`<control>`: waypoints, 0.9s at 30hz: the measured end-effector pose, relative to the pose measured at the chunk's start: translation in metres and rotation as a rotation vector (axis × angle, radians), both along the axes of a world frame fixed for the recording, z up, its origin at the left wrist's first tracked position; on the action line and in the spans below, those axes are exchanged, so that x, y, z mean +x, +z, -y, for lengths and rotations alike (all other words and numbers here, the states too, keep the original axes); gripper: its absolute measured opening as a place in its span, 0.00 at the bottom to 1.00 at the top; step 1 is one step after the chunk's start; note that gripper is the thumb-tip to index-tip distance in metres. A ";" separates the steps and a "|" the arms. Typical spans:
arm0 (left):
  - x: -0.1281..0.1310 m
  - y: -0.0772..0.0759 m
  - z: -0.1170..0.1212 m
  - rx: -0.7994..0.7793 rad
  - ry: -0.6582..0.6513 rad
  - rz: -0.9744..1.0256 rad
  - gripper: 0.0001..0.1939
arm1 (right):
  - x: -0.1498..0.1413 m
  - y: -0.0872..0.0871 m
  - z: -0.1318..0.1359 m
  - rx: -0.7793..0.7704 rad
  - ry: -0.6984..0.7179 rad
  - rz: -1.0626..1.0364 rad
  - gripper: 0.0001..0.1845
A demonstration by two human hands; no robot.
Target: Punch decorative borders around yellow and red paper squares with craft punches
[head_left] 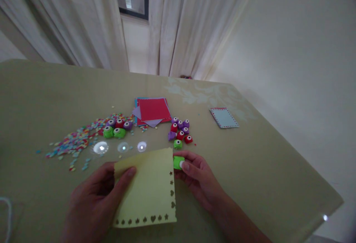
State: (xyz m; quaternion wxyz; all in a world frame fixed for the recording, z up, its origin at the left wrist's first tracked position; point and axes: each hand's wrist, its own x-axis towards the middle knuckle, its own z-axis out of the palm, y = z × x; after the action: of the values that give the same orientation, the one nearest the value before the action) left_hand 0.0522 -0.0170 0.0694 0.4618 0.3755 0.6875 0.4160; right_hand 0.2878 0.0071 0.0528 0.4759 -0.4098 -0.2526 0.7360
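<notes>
A sheet of yellow paper [147, 191] is pinched along its left side by my left hand [100, 194]. Small shapes such as stars, hearts and leaves are cut through along its bottom and right edges. My right hand [198, 174] grips a green craft punch [178, 162] with thumb and fingers, the thumb on its white button. That punch sits at the sheet's right edge, near the upper corner; whether the paper is inside its slot cannot be made out. Just beyond it stands a cluster of small purple, red and green craft punches [180, 135].
Colourful paper cut-outs [80, 137] are scattered to the left, beside another group of craft punches [119, 133]. Red, blue and purple paper sheets [154, 109] are stacked at the back. Pale sheets with punched borders [224, 118] lie on the right. The table [264, 168] meets a wall.
</notes>
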 end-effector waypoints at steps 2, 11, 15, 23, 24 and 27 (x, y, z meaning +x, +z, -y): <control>0.000 0.000 0.000 0.005 -0.004 -0.006 0.18 | 0.000 0.001 0.000 0.004 -0.007 0.013 0.23; 0.002 0.001 0.000 0.007 0.030 -0.006 0.15 | 0.001 0.000 -0.001 -0.010 0.009 0.062 0.23; 0.002 0.000 0.001 0.027 0.046 -0.008 0.17 | 0.002 0.000 -0.001 -0.010 0.012 0.082 0.24; 0.002 -0.001 0.002 0.049 0.021 -0.064 0.18 | 0.001 -0.007 -0.002 -0.039 0.009 0.091 0.26; 0.001 -0.002 0.003 0.062 0.024 -0.087 0.18 | 0.001 -0.009 -0.002 -0.039 0.016 0.093 0.26; 0.000 -0.005 0.003 0.103 0.028 -0.138 0.20 | 0.001 -0.011 -0.002 -0.028 0.040 0.094 0.25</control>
State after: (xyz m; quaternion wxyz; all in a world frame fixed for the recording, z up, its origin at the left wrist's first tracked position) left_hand 0.0521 -0.0201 0.0648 0.3877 0.4169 0.7006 0.4302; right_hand 0.2892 0.0089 0.0421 0.4427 -0.4455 -0.2726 0.7288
